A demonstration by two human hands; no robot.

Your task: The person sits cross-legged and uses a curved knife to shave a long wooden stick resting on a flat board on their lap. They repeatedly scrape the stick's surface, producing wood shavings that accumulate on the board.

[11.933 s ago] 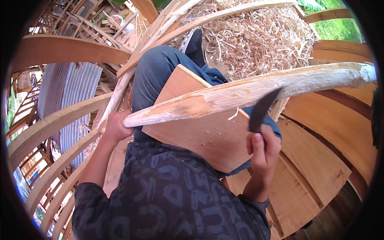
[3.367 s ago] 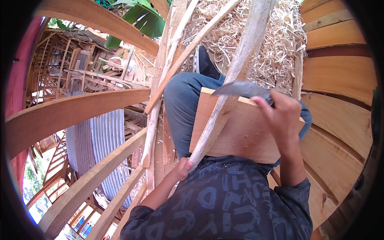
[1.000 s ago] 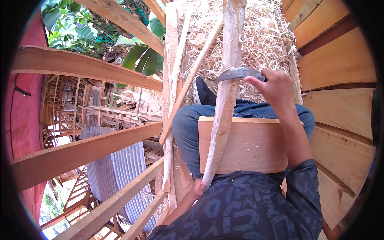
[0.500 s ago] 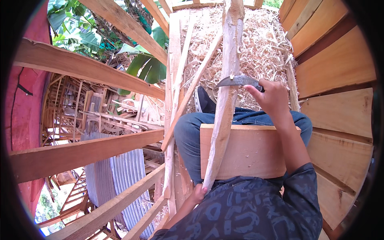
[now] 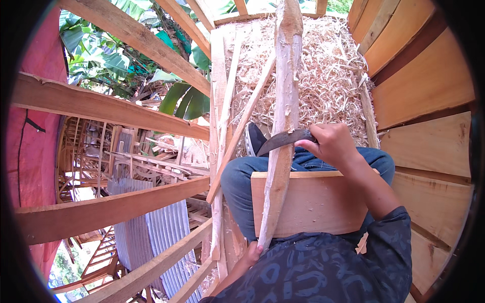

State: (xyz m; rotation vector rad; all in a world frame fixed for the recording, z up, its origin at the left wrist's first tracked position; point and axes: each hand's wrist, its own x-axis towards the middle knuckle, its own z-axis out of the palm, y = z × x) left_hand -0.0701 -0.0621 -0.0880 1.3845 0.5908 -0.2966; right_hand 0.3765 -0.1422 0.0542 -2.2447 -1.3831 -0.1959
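Observation:
A long, pale, peeled wooden pole (image 5: 287,96) runs from the far side down to my waist, crossing my lap. Its near end is gripped low down by my left hand (image 5: 251,253), partly hidden against my shirt. My right hand (image 5: 332,145) is wrapped round the handle of a curved knife (image 5: 275,141), and the handle itself is mostly covered by the fingers. The dark blade lies across the pole just beyond my knees, its tip sticking out to the left. Under the pole, a flat wooden board (image 5: 321,204) rests on my thighs.
Curly wood shavings (image 5: 328,76) heap up beyond my legs. Slim wooden strips (image 5: 245,121) lean at the left, beside slatted rails (image 5: 111,202). Wide planks (image 5: 424,144) form a wall at the right. Corrugated metal sheets (image 5: 169,242) lie below, outside the rails.
My right hand has drawn the knife toward me along the pole, and the blade now slants more, tip nearer. My left hand keeps its hold on the pole's end. The whole view has shifted slightly.

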